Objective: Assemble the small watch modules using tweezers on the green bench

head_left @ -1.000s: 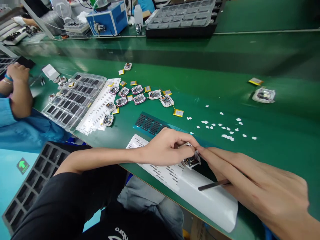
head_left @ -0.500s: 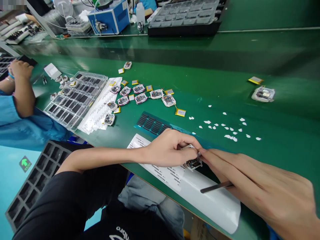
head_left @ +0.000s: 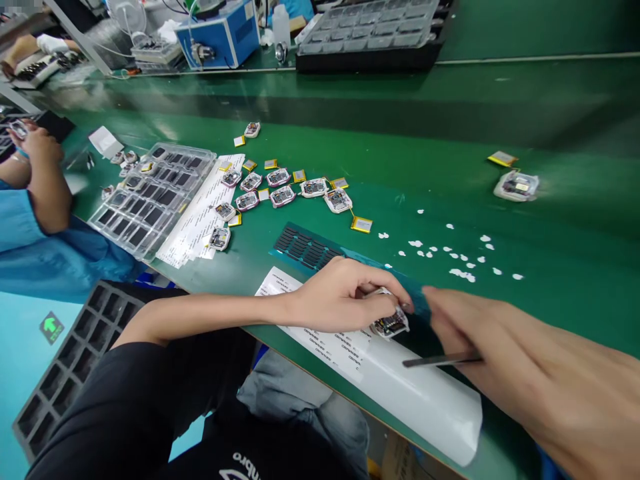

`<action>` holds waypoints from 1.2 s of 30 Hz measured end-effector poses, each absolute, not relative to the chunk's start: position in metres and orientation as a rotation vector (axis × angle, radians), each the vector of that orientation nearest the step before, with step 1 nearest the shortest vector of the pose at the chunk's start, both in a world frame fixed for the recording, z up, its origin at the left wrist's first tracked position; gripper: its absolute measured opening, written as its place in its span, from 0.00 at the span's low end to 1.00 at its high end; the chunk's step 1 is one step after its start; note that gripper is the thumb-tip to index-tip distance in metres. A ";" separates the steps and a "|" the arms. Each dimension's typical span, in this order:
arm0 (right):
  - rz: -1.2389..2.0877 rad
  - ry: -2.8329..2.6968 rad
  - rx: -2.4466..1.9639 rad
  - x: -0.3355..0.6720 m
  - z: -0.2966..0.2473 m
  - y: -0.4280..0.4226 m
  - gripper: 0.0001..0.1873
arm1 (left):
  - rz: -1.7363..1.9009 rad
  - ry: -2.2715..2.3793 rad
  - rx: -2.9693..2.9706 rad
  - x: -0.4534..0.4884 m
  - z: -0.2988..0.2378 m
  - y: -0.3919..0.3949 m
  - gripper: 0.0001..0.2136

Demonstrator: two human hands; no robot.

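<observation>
My left hand point(head_left: 353, 297) is closed around a small white device housing point(head_left: 393, 323) whose circuit board faces up. It rests over a printed white sheet point(head_left: 440, 393). My right hand point(head_left: 510, 353), slightly blurred, is a short way right of the housing, apart from it. A slim dark metal tool point(head_left: 435, 361), perhaps tweezers, is gripped in it; one blunt end sticks out toward the left and the other end is hidden. Behind my left hand lies a blue sheet of black adhesive strips point(head_left: 305, 248).
Several opened housings point(head_left: 283, 196) with yellow-edged batteries point(head_left: 361, 225) lie mid-table; another housing point(head_left: 517, 186) sits far right. White paper bits point(head_left: 463, 274) are scattered nearby. A clear tray point(head_left: 155, 200) stands left, near a co-worker's hand point(head_left: 43, 143). A blue box point(head_left: 220, 37) is at the back.
My right hand has drawn away from the housing to the right with the metal tool. My left hand stays nearly still. The far-right housing and its battery have shifted slightly left.
</observation>
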State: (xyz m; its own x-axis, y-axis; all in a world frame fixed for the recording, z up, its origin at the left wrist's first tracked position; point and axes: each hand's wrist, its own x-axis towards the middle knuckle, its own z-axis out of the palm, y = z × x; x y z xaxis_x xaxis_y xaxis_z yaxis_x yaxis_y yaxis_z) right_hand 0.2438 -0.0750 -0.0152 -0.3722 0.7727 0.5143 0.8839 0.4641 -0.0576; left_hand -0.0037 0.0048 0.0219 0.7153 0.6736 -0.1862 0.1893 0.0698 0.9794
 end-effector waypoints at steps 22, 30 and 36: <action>-0.426 -2.439 -1.031 0.233 0.007 -0.061 0.35 | 0.513 0.743 1.390 -0.003 0.012 0.000 0.15; -0.430 -2.399 -1.067 0.219 0.011 -0.065 0.40 | 0.572 0.706 1.362 -0.001 0.003 -0.006 0.05; -0.507 -2.398 -1.046 0.215 0.010 -0.067 0.38 | 0.685 0.698 1.478 0.001 -0.002 -0.014 0.09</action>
